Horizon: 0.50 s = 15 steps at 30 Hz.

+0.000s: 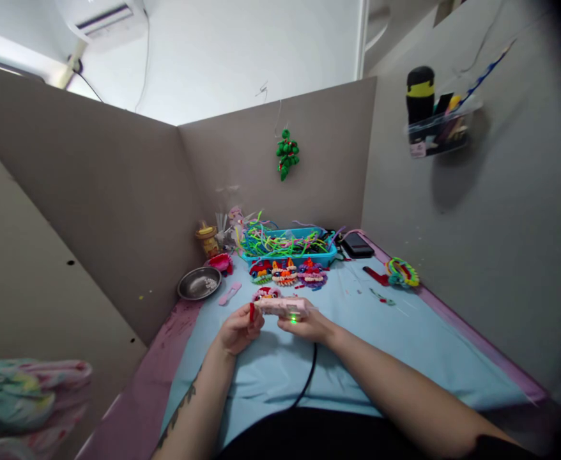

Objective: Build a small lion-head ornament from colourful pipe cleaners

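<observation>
My right hand point(309, 327) grips a pink glue gun point(283, 307) with a green light on it and a black cord point(308, 378) running back toward me. Its nozzle points left at a small red piece point(251, 312) pinched in my left hand point(239, 329). Both hands hover over the light blue mat point(395, 345). Just beyond them lies a small multicoloured craft figure point(266, 293), partly hidden by the gun.
Three finished colourful figures point(287, 273) sit before a blue tray point(328, 257) of pipe cleaners. A metal bowl point(199, 283), a pink clip point(229, 293), a black device point(356, 245) and coloured rings point(402, 272) lie around. Grey partition walls enclose the desk; a green ornament point(287, 153) hangs behind.
</observation>
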Tool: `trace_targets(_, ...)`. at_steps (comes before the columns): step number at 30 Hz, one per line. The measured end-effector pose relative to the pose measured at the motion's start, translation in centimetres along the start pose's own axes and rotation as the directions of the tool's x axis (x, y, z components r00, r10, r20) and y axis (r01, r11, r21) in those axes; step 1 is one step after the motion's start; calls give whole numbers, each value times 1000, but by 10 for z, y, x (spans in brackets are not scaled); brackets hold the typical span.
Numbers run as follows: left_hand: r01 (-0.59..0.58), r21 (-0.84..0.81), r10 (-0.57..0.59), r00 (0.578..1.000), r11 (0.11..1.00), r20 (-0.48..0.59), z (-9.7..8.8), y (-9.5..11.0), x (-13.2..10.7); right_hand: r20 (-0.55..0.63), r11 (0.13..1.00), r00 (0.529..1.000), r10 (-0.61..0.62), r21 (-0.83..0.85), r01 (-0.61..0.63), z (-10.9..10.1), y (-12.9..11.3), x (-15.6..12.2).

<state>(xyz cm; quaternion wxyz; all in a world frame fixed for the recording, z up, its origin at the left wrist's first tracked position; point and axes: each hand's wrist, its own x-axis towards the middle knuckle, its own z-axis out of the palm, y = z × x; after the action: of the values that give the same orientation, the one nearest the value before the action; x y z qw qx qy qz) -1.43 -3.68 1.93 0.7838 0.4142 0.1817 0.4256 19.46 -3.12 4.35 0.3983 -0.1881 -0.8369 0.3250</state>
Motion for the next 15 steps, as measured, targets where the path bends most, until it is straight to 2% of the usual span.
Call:
trace_targets(12, -10, -34, 11, 1000, 999, 26, -2, -1, 0, 3, 998, 999, 46, 49, -46, 0, -3, -2)
trace_targets(15, -17, -33, 18, 1000, 999, 23, -2, -1, 0, 25, 995, 1000, 16, 94, -18, -1, -7, -1)
